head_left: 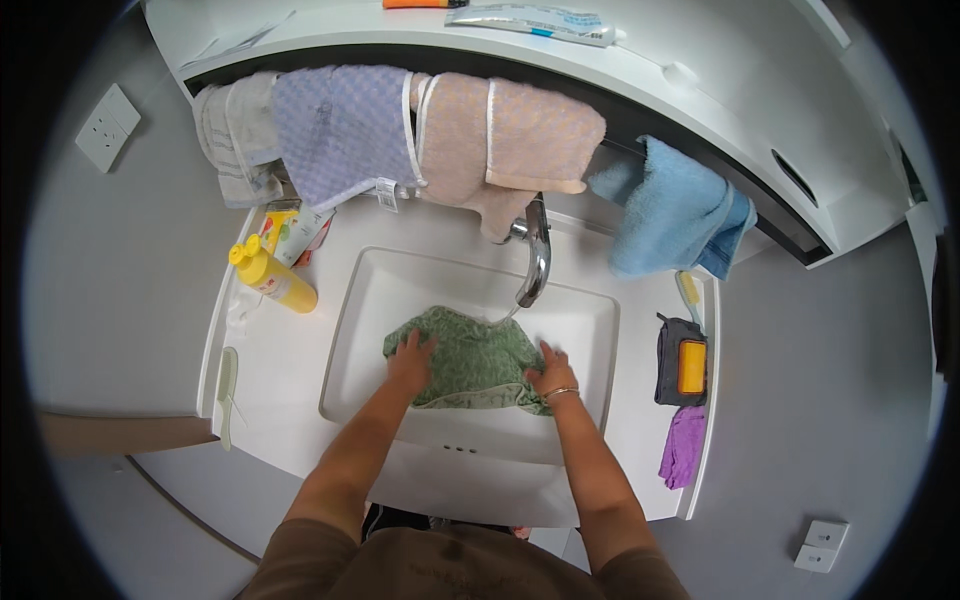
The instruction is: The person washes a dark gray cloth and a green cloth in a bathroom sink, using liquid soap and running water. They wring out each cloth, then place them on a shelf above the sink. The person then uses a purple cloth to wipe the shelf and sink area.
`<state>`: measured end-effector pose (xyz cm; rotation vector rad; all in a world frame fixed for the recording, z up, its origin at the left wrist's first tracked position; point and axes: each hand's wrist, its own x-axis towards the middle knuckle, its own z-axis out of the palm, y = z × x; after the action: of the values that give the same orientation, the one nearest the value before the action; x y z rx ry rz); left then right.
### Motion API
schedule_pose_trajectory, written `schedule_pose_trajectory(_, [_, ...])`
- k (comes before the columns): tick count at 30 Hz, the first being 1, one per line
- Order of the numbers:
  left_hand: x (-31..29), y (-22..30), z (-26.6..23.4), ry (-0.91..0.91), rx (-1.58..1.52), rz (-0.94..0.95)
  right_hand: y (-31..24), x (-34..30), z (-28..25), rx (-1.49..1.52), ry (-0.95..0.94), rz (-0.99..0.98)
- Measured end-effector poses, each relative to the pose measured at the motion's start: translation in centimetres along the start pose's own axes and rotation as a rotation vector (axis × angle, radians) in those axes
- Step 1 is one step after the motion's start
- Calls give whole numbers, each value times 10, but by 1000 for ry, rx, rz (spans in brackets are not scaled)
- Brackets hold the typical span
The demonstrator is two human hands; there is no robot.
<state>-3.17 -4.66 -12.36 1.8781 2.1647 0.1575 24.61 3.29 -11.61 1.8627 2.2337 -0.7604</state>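
Note:
A green patterned garment (475, 355) with pale trim lies spread out in the white sink (345, 330). On its left part rests my left hand (410, 362), fingers stretched over the cloth. My right hand (553, 372), with a thin bracelet at the wrist, is at the garment's right edge; its fingers are spread and the thumb side touches the fabric. Above the sink's far right the chrome faucet (538, 255) points down, and a thin stream seems to come from its spout beside the garment's top edge.
Left of the sink stand a yellow bottle (275, 280) and a pale green comb (228, 385). At right are a yellow soap bar (691, 367) on a dark cloth, a brush (690, 290) and a purple cloth (683, 445). Towels (345, 130) and a blue towel (670, 215) hang behind.

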Motion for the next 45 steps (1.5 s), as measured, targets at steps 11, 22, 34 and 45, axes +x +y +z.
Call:
schedule_pose_trajectory(11, [3,-6,-32,46,-646,32,-8,14,23,675,266,-246])
schedule_pose_trajectory(22, [-18,-1,2,259,-970,-234,-40,8,11,646,344,-321])
schedule_pose_trajectory(34, [-39,2,-1,437,-1163,-243,-85,4,19,1096,69,-260])
schedule_pose_trajectory(45, [-62,-6,-72,347,-442,39,-167,-7,-28,1783,-446,-164])
